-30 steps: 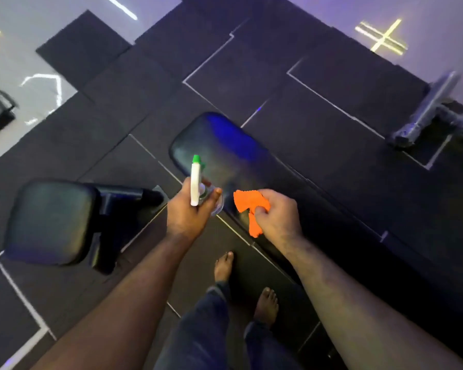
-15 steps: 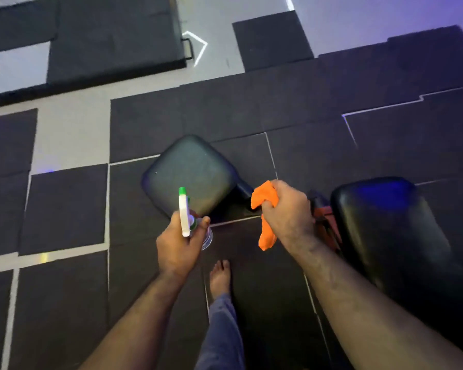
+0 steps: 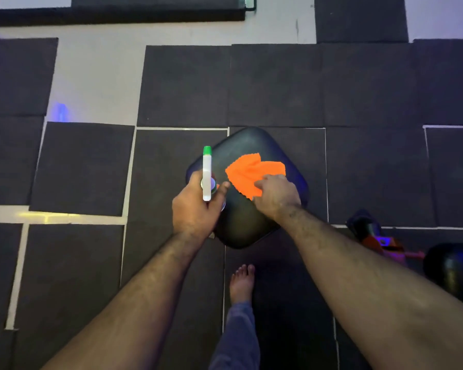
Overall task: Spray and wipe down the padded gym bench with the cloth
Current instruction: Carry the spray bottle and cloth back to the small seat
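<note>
A black square padded seat (image 3: pixel 247 228) of the gym bench sits just ahead of me at mid-frame. An orange cloth (image 3: pixel 247 173) lies spread on its top, pressed down by my right hand (image 3: pixel 277 196), whose fingers grip the cloth's near edge. My left hand (image 3: pixel 195 206) hovers at the pad's left edge and holds a spray bottle (image 3: pixel 207 173) with a white head and green nozzle tip pointing away from me. The bottle's body is mostly hidden by my fingers.
Dark rubber floor tiles (image 3: pixel 80 166) with pale seams cover the ground. A second black pad (image 3: pixel 455 271) and red-orange frame parts (image 3: pixel 380 240) are at the right edge. My bare foot (image 3: pixel 242 284) stands just below the seat. A dark mat (image 3: pixel 112 12) lies at the top.
My view has swung left, bringing the small seat pad to the centre. My right hand went from holding the cloth bunched in the air to spreading it flat on the pad. The bottle stayed in my left hand.
</note>
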Tool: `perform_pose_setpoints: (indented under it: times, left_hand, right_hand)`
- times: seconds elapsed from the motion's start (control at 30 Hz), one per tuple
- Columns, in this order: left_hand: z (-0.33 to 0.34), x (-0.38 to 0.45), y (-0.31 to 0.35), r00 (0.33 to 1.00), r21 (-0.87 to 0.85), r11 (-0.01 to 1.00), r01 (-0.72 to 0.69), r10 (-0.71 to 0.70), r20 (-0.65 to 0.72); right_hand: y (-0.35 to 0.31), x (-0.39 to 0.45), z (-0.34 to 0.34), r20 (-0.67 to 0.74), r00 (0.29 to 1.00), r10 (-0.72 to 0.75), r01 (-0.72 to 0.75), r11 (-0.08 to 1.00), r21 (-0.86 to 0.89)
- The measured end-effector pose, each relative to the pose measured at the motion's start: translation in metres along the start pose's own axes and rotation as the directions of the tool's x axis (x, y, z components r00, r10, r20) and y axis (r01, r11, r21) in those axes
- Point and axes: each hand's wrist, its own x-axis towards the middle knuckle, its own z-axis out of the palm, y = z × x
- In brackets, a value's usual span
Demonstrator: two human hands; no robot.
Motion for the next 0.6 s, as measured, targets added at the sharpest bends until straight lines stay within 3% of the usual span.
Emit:
perform_pose_setpoints:
  times: [0.2,0.33,0.47,0.6]
  left_hand:
    - [0.026,0.021,-0.009,0.996,-0.095,0.992,0.088,-0.086,0.031]
    - [0.041,0.017,-0.014,0.992,-0.131,0.985,0.109,-0.099,0.079]
    - [0.039,0.015,-0.016,0.971,-0.132,0.969,0.209,-0.19,0.146]
    - [0.027,0.011,-0.005,0.951,-0.123,0.971,0.205,-0.168,0.261]
  right_hand:
    - [0.017,-0.006,0.029,-0.074,0.997,0.037,-0.045,0.992,-0.12]
    - [0.016,-0.012,0.044,-0.118,0.985,0.124,-0.137,0.985,-0.107]
    - [0.012,-0.011,0.042,-0.125,0.983,0.131,-0.146,0.983,-0.115]
    - [0.015,-0.022,0.032,-0.078,0.99,0.119,-0.123,0.991,-0.05]
